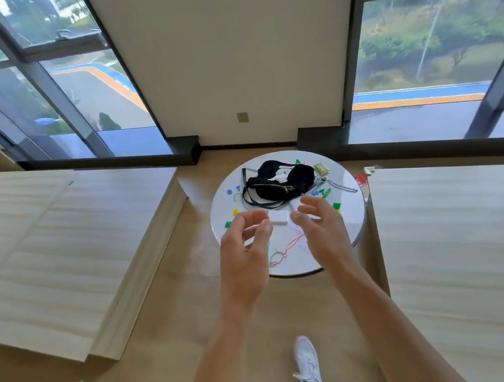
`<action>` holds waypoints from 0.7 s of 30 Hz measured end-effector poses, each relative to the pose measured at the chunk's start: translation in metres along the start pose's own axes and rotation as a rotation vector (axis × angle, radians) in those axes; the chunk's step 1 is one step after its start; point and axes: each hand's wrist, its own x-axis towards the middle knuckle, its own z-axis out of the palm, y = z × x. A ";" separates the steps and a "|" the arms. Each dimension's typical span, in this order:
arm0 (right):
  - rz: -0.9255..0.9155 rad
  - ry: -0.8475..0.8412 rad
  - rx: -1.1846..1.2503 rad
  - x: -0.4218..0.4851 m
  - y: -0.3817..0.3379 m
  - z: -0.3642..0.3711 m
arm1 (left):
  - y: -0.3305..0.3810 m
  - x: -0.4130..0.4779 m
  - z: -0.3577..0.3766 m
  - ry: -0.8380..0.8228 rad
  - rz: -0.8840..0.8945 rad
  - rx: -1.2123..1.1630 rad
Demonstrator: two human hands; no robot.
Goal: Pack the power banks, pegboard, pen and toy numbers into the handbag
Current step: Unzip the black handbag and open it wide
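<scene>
A black handbag with a strap and a metal chain lies at the far side of a small round white table. Just in front of it sits a white power bank. Coloured toy numbers are scattered on both sides of the bag. Thin coloured strings lie near the table's front edge. My left hand and my right hand hover above the table's front half, either side of the power bank, fingers curled and apart, holding nothing. I cannot make out the pen or the pegboard.
Large wrapped flat panels stand left of the table, and another one stands on the right. A wall pillar and floor-to-ceiling windows are behind the table. My white shoe is on the wooden floor below.
</scene>
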 end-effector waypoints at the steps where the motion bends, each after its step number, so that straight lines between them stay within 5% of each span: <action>1: 0.002 -0.001 0.003 0.027 0.002 0.010 | -0.005 0.028 0.001 -0.006 -0.004 0.005; 14: 0.124 0.033 -0.035 0.239 -0.001 0.090 | -0.050 0.270 0.012 -0.096 -0.104 0.061; 21: 0.215 0.152 -0.048 0.321 0.015 0.126 | -0.080 0.382 0.030 -0.332 -0.157 0.058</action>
